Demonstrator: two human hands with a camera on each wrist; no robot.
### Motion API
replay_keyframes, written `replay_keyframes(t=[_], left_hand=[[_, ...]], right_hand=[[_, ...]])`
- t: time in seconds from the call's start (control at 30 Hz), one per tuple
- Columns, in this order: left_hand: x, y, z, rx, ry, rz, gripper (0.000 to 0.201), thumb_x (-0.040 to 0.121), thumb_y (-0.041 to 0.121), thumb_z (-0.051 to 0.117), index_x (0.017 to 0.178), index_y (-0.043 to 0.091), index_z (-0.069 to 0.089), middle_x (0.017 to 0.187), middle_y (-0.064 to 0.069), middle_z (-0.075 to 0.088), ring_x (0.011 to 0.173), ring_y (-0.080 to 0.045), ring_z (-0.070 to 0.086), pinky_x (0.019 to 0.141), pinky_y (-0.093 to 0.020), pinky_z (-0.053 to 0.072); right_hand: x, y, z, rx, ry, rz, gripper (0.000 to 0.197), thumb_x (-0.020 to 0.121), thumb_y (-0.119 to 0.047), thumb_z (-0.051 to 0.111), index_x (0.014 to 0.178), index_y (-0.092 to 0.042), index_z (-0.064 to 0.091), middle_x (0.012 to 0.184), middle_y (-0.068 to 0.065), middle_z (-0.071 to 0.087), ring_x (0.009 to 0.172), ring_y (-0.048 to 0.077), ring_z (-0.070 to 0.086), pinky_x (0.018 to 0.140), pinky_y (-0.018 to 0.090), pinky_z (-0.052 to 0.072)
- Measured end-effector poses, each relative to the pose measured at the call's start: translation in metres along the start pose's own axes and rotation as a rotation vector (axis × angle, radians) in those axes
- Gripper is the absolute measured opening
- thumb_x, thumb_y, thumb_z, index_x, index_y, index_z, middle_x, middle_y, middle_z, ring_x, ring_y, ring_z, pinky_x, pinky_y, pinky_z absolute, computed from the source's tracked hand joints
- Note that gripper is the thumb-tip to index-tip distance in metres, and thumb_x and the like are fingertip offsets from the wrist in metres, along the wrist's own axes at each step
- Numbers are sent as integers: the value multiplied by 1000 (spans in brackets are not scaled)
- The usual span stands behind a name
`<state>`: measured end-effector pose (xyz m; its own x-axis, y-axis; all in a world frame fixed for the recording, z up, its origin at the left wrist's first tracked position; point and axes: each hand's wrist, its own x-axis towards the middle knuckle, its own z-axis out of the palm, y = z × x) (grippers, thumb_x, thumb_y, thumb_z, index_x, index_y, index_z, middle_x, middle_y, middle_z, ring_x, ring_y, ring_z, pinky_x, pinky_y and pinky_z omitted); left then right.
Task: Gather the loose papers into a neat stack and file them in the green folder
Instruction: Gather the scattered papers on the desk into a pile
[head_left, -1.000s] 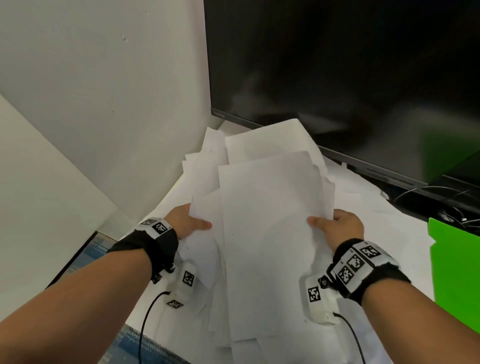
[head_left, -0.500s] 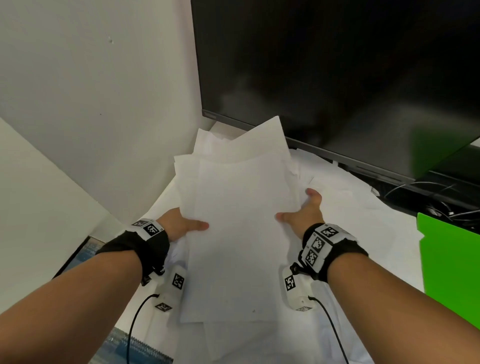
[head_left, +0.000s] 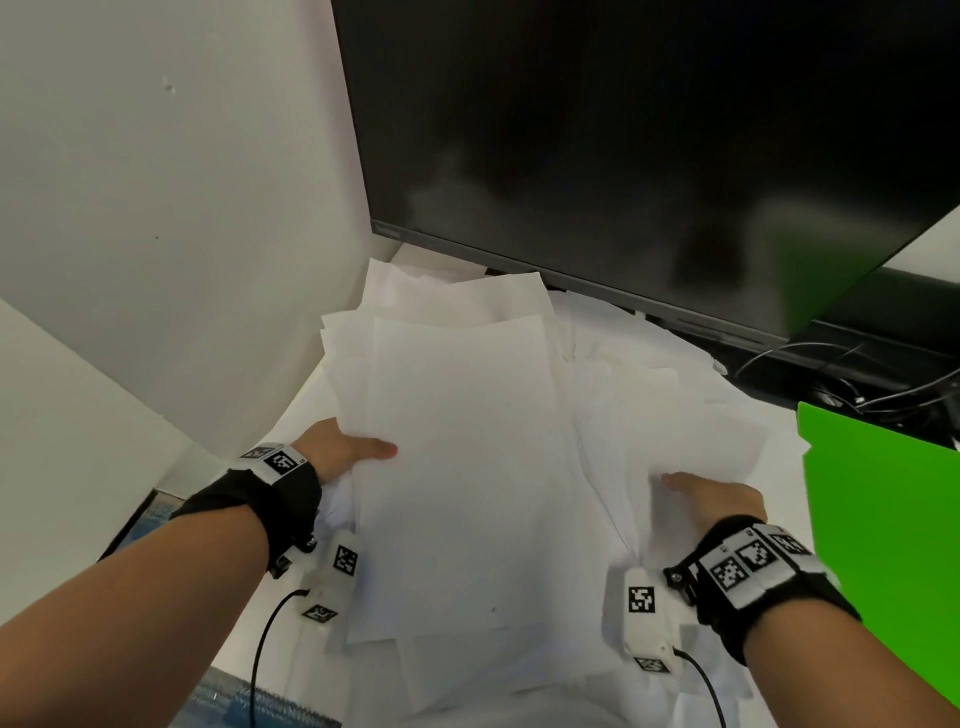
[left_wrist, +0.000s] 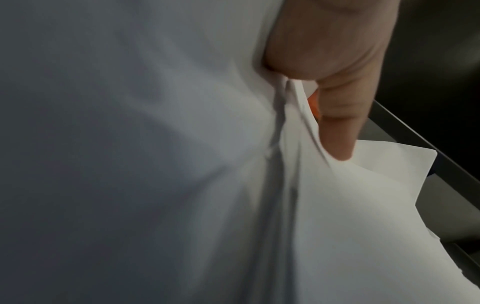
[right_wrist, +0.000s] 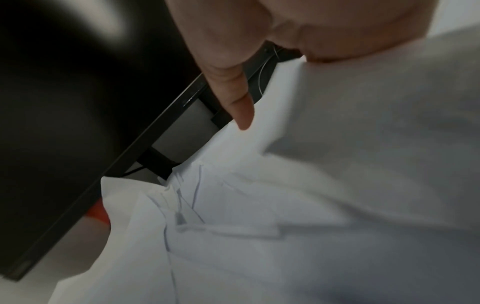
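Note:
A rough stack of white papers (head_left: 457, 441) lies in front of me on the desk. My left hand (head_left: 353, 452) grips its left edge, thumb on top; the left wrist view shows the thumb (left_wrist: 337, 123) pressing bunched sheets (left_wrist: 337, 205) against the fingers below. My right hand (head_left: 717, 499) is off the stack, at loose sheets (head_left: 665, 415) to the right. In the right wrist view its straight thumb (right_wrist: 233, 92) stands apart and a sheet (right_wrist: 363, 144) covers the fingers. The green folder (head_left: 883, 545) lies at the right edge, beside the right wrist.
A large black monitor (head_left: 623, 130) stands close behind the papers, with cables (head_left: 857, 384) at its right foot. A white wall (head_left: 156, 208) closes the left side. A blue patterned mat (head_left: 249, 701) shows at the near left. Something orange (right_wrist: 98, 214) lies under the monitor.
The right hand has let go of the stack's right edge and moved right and nearer, onto the loose sheets. The left hand keeps its grip on the stack.

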<state>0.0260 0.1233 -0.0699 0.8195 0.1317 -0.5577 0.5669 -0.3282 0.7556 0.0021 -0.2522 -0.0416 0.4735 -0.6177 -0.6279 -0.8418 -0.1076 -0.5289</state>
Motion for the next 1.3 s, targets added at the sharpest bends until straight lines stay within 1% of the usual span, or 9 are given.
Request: replay_keyframes(t=[0.13,0.3,0.47,0.67,0.77,0.9,1.0,1.07,1.3], left_hand=[[4,-3,-2,66,-5,20,45,71,10,77,114,9,64,113,-9,65,107,-26,59,98,-36,41],[7,-5,-2,98,3,1,46,71,14,78,114,11,64,110,-5,65,102,-23,58,94,-32,40],[9,-7,-2,120,4,30,55,64,21,83,115,11,65,116,-9,66,109,-26,59,100,-38,41],[10,-10,-1,133,19,56,52,65,20,82,114,11,64,114,-9,66,111,-29,58,103,-41,40],[10,-10,-1,152,15,58,48,71,16,78,116,11,63,118,-12,65,113,-30,57,103,-40,39],[11,-9,0,163,15,66,48,73,15,76,119,11,62,122,-13,63,111,-28,56,94,-32,37],[10,-9,1,162,29,49,47,74,14,76,119,8,61,121,-13,63,110,-28,55,92,-31,35],[11,-10,1,167,37,45,46,74,14,75,118,8,61,121,-13,63,110,-28,55,92,-30,35],[9,-8,2,192,44,50,50,74,17,76,120,8,60,123,-12,62,115,-31,55,93,-32,36]], right_hand=[[0,1,1,96,-107,-123,38,65,-21,80,94,-6,61,106,19,66,96,38,62,94,47,49],[-21,0,-1,-140,-123,-248,43,75,-16,75,109,6,60,104,21,64,92,35,59,84,37,48],[-44,-18,-19,-344,135,-597,30,86,-17,60,106,5,63,105,27,66,94,38,60,70,28,38],[-12,-5,-36,-350,51,-222,39,79,-22,66,107,5,62,106,21,64,97,35,60,86,35,48],[-3,5,-29,-377,88,-157,34,71,-25,63,95,-1,66,95,15,67,85,33,61,79,33,50],[1,5,-22,-203,37,-164,42,78,-23,69,112,0,60,107,20,64,84,29,52,78,33,42],[4,10,-27,-258,103,-150,39,74,-28,64,107,-7,62,106,17,62,98,34,56,90,35,45],[4,14,-30,-244,93,-158,39,78,-25,63,112,-8,61,116,17,61,107,34,56,83,28,41],[1,13,-25,76,170,-318,23,78,-17,67,91,2,62,85,19,63,69,27,53,60,29,39]])
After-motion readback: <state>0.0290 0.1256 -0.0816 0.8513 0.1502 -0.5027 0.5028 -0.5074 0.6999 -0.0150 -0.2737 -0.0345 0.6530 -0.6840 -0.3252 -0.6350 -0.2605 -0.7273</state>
